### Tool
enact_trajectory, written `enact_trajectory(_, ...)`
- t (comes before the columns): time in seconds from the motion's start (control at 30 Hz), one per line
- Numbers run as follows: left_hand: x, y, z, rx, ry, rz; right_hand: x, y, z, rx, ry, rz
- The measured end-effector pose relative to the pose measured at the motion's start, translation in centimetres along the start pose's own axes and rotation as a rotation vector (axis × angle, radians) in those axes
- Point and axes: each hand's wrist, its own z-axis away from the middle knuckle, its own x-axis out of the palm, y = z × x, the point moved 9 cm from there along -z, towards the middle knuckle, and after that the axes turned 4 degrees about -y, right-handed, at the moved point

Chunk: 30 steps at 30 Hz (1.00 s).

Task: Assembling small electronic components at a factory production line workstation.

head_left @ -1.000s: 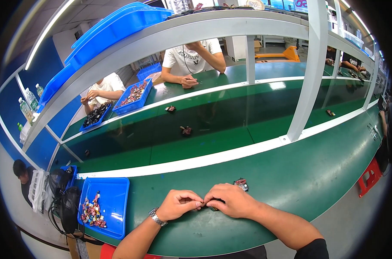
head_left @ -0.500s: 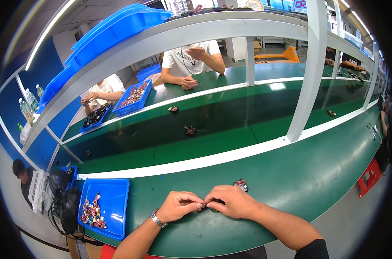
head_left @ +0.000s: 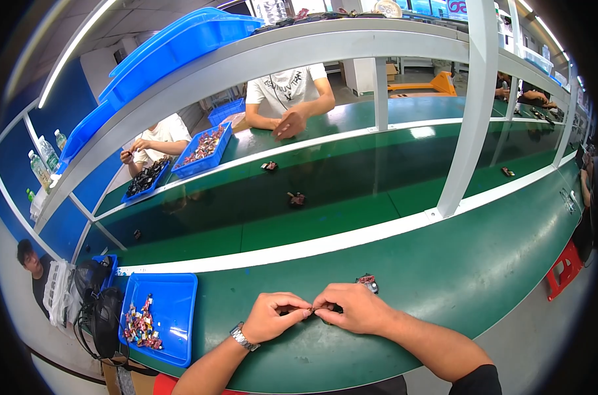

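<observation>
My left hand and my right hand meet over the green table, thumbs and fingertips pinched together. Between them is a tiny part, mostly covered by the fingers, so its kind cannot be made out. Something dark shows in part under my right hand. Just beyond that hand lies a small dark red and black assembly with a pale piece on it. Left of my left hand stands a blue tray, with a heap of small red, yellow and white parts in it.
A white frame borders a green conveyor belt carrying a few small assemblies. Black bags hang left of the tray. Across the belt, two people sit by blue bins. A white post rises at the right.
The assemblies on the belt have shifted slightly right. The person across has lowered a raised hand to the other one. My own hands stay almost where they were, still pinched together.
</observation>
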Motion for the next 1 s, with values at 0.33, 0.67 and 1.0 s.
enact_trajectory(0.33, -0.34, -0.24, 0.12, 0.017, 0.077, -0.041, -0.23, -0.06, -0.01, 0.002, 0.026, -0.011)
enact_trajectory(0.67, -0.33, -0.02, 0.13, 0.039, 0.113, -0.092, -0.27, -0.04, 0.02, 0.01, 0.03, 0.002)
enact_trajectory(1.0, -0.2, 0.13, 0.01, 0.036, 0.078, -0.094, -0.05, 0.14, 0.04, 0.008, -0.017, 0.008)
